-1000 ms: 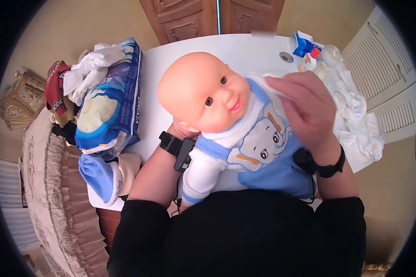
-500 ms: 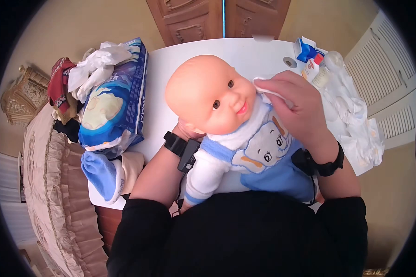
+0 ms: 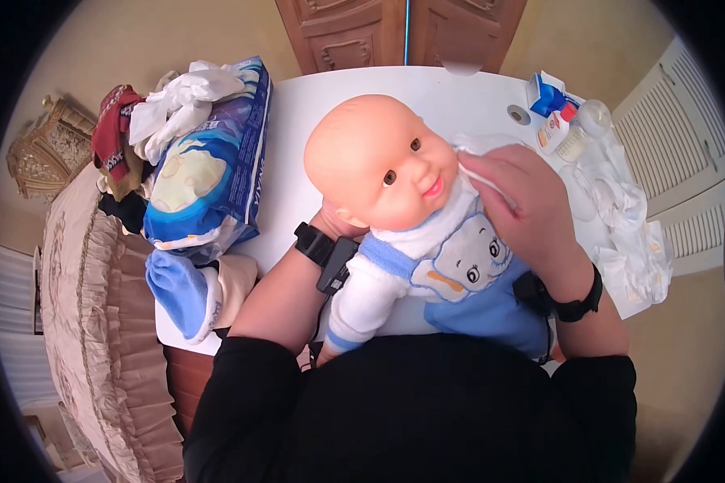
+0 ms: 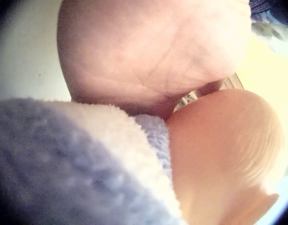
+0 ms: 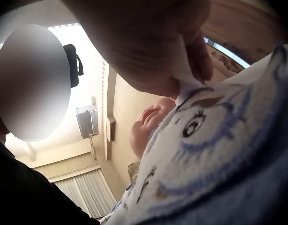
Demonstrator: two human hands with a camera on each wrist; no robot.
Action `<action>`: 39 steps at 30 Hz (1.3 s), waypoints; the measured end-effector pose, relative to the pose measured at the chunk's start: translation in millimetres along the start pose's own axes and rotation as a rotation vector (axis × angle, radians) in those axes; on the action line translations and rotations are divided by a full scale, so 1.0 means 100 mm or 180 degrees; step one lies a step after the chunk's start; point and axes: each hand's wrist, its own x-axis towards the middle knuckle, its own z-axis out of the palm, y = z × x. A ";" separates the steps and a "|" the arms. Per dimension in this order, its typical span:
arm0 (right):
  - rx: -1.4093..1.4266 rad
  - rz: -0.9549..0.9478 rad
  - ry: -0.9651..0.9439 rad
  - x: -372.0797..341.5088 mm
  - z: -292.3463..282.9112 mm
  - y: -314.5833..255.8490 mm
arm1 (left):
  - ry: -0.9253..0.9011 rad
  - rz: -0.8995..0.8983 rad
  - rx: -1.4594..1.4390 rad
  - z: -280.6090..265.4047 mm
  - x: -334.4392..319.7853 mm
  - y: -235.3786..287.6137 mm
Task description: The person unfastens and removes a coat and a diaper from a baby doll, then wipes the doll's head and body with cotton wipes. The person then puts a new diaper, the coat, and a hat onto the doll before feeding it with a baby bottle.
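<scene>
A bald baby doll in a white top and blue overalls with an elephant face is propped up in front of the person, its face turned to the right. Behind its neck, the left hand supports the head; most of the fingers are hidden. The left wrist view shows that palm against the doll's nape, above the fuzzy blue-and-white collar. The right hand pinches a thin white wipe between thumb and fingers, close beside the doll's cheek and neck.
On the white table, a blue diaper pack stands at left with white cloths on top. A blue-and-white hat lies nearer. At right are a red-capped bottle, a blue-and-white box and several white diapers.
The right hand has brought the wipe in against the doll's cheek and neck, moving it slightly. The left hand stays behind the neck. The whole head view has shifted a little.
</scene>
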 end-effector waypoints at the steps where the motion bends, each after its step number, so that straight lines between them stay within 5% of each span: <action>1: -0.0049 -0.0076 -0.0021 -0.03 -0.01 -0.02 | 0.0697 -0.0355 -0.0974 0.12 -0.01 0.02; 2: -0.0096 -0.0150 -0.0041 -0.06 -0.02 -0.04 | 0.0704 -0.0353 -0.0981 0.04 0.00 0.01; 4: -0.0188 -0.0264 -0.0057 -0.10 -0.01 -0.06 | -0.0776 -0.0285 -0.0283 -0.18 0.06 -0.01; 9: -0.0282 -0.0656 -0.0217 -0.10 -0.07 -0.15 | -0.0698 -0.0083 0.0349 -0.34 0.06 -0.03; 13: -0.0119 -0.0540 0.0331 -0.05 -0.06 -0.18 | -0.0640 0.0195 0.1284 -0.27 0.05 -0.02; 33: -0.0422 -0.0905 -0.0067 -0.17 0.12 -0.44 | -0.0662 0.0038 0.1596 -0.32 0.08 0.02; 39: 0.0867 -0.0632 -0.0481 -0.11 0.08 -0.62 | -0.0572 0.0078 0.1009 -0.11 -0.03 0.04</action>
